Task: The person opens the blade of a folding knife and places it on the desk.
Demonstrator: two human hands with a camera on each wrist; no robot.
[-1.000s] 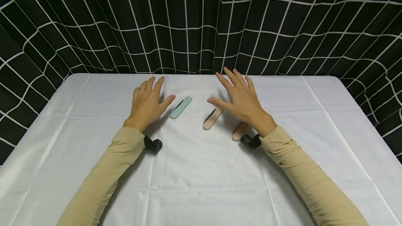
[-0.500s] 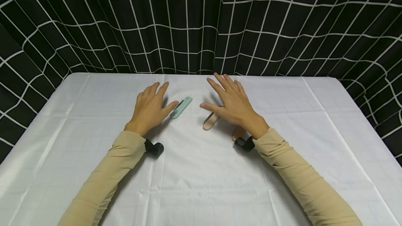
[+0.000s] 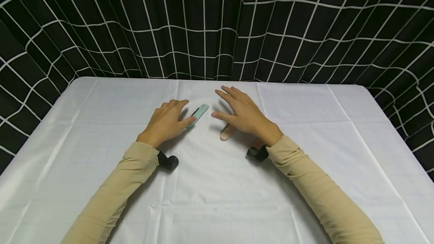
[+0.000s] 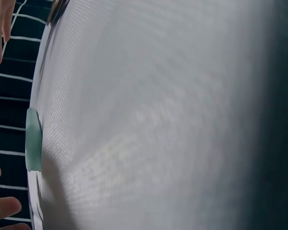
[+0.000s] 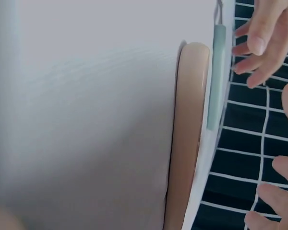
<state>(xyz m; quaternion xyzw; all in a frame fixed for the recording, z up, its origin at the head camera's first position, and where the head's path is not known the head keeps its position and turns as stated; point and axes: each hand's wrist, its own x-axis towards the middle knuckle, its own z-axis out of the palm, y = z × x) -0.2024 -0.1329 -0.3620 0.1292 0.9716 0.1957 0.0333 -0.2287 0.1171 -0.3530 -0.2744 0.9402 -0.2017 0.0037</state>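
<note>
Left hand (image 3: 166, 119) is loose, nothing in it, thumb overlapping the green knife (image 3: 200, 112) just left of centre. Right hand (image 3: 245, 114)'s spread, also holding nothing, partly hiding a pink knife (image 3: 227, 133) just below centre.

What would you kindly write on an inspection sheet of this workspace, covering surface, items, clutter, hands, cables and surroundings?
Surface: white cloth, creased.
Job's things: mint-green item lying on the cloth; pale pink item, partly hidden by the right hand; brown item, mostly hidden in the head view.
Clutter: nothing seen.
Left hand: overlaps the mint-green item in the head view; contact cannot be told, no grip seen.
Right hand: fingers spread, holding nothing.
Wrists: black device on the left and on the right.
Cables: nothing seen.
Surroundings: black backdrop with white grid lines.
</note>
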